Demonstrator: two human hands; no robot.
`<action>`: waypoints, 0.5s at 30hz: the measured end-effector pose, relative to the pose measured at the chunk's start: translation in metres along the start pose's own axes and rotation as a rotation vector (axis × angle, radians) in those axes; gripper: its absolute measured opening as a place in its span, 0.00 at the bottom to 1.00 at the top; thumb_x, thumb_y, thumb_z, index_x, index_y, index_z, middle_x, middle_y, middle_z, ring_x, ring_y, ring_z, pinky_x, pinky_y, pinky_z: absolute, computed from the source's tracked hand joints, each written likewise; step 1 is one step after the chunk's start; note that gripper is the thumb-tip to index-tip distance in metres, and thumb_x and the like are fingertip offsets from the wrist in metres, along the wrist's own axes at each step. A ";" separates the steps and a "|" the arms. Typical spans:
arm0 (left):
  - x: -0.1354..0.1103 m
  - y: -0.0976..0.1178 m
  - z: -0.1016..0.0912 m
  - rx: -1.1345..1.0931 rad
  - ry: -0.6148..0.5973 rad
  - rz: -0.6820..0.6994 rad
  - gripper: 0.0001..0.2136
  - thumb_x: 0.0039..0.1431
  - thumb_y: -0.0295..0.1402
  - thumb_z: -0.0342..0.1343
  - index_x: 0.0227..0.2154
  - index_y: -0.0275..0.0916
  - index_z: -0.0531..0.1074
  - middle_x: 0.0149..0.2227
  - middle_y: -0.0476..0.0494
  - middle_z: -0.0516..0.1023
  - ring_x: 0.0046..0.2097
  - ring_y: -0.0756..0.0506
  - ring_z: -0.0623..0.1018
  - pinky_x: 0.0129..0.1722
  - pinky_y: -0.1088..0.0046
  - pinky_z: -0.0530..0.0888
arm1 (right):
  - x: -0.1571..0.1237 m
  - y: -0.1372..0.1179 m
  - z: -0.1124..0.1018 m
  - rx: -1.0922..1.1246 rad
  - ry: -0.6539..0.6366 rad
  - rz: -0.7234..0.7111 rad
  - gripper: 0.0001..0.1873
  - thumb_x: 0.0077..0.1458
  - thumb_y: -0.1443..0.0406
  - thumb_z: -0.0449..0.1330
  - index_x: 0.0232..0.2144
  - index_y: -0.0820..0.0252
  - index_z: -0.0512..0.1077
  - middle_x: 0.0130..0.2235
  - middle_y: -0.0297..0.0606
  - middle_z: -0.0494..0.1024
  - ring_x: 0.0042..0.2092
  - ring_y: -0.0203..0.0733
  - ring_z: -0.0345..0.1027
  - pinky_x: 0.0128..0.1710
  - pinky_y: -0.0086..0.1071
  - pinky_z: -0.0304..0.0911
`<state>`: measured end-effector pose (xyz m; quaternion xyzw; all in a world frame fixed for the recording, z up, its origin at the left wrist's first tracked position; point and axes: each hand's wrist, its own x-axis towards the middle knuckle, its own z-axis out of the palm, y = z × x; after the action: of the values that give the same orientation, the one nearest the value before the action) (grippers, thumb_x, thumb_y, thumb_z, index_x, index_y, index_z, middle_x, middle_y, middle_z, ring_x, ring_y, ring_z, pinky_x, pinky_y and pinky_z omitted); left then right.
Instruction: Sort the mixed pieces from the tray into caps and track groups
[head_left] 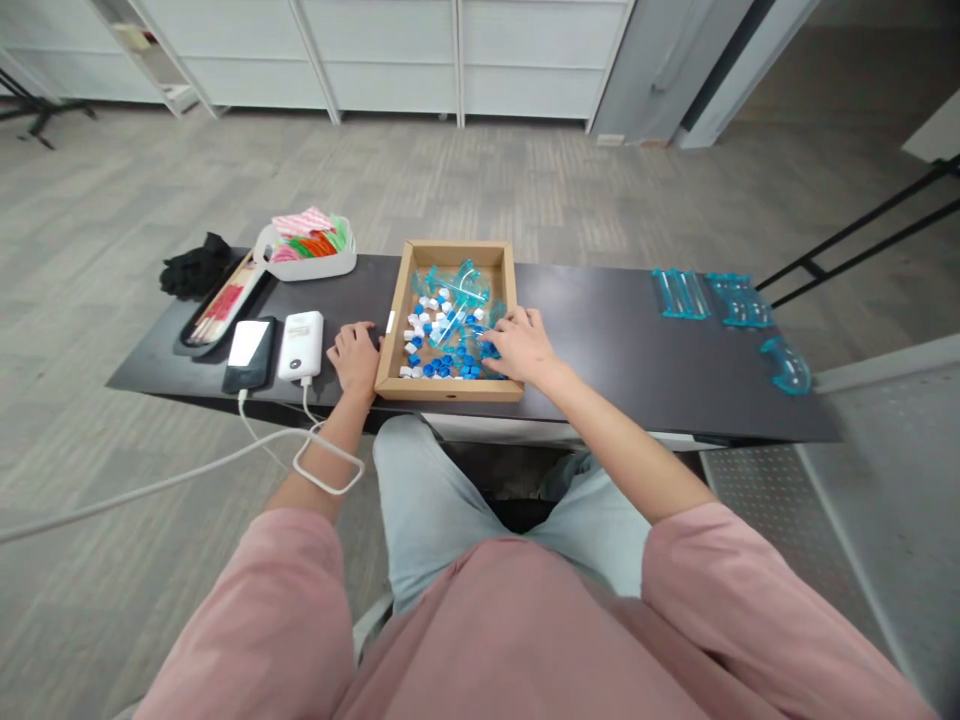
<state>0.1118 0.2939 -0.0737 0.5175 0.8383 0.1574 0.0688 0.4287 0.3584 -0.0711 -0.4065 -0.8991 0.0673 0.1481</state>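
Note:
A shallow cardboard tray (397, 310) sits in the middle of the dark table (600, 340). It holds several small blue and white caps (429, 340) and clear teal plastic pieces (457, 285). My right hand (519, 345) reaches into the tray's right side, fingers curled down among the blue caps; what they hold, if anything, is hidden. My left hand (355, 356) rests on the table just left of the tray, fingers curled under with nothing visible in them.
A white power bank (301, 344) and a phone (250, 352) with white cables lie left of my hand. Further left are a dark tray of sticks (217, 305), a white tub of coloured items (309, 248) and a black cloth (196, 265). Teal plastic racks (712, 298) lie at the right.

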 end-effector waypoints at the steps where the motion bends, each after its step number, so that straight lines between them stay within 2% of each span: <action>1: 0.000 0.000 0.000 -0.005 0.000 0.001 0.20 0.83 0.34 0.55 0.70 0.36 0.73 0.70 0.27 0.73 0.69 0.33 0.67 0.70 0.52 0.61 | 0.001 0.000 0.001 0.012 -0.009 0.008 0.19 0.64 0.47 0.80 0.52 0.46 0.92 0.49 0.51 0.89 0.62 0.72 0.70 0.66 0.67 0.61; 6: -0.001 0.002 -0.002 -0.010 -0.010 0.005 0.20 0.82 0.33 0.55 0.71 0.34 0.72 0.70 0.27 0.72 0.69 0.33 0.67 0.70 0.51 0.60 | -0.007 -0.005 -0.008 0.082 0.036 0.037 0.23 0.68 0.46 0.76 0.58 0.47 0.91 0.55 0.51 0.89 0.63 0.70 0.70 0.67 0.65 0.61; 11: -0.001 0.002 -0.003 0.012 -0.038 0.000 0.22 0.83 0.34 0.54 0.73 0.33 0.72 0.71 0.25 0.71 0.71 0.32 0.67 0.71 0.51 0.60 | -0.022 0.002 -0.026 0.261 0.067 0.156 0.26 0.71 0.41 0.72 0.62 0.45 0.89 0.57 0.47 0.88 0.60 0.65 0.75 0.63 0.57 0.64; 15: 0.000 0.000 -0.002 0.019 -0.035 0.003 0.23 0.84 0.34 0.53 0.74 0.33 0.71 0.72 0.25 0.71 0.72 0.32 0.67 0.73 0.50 0.61 | -0.037 0.012 -0.041 0.321 0.168 0.160 0.29 0.74 0.45 0.71 0.71 0.44 0.84 0.63 0.47 0.85 0.64 0.64 0.77 0.66 0.55 0.64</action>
<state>0.1109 0.2936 -0.0718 0.5221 0.8376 0.1404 0.0782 0.4731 0.3385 -0.0433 -0.4518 -0.8262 0.1873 0.2796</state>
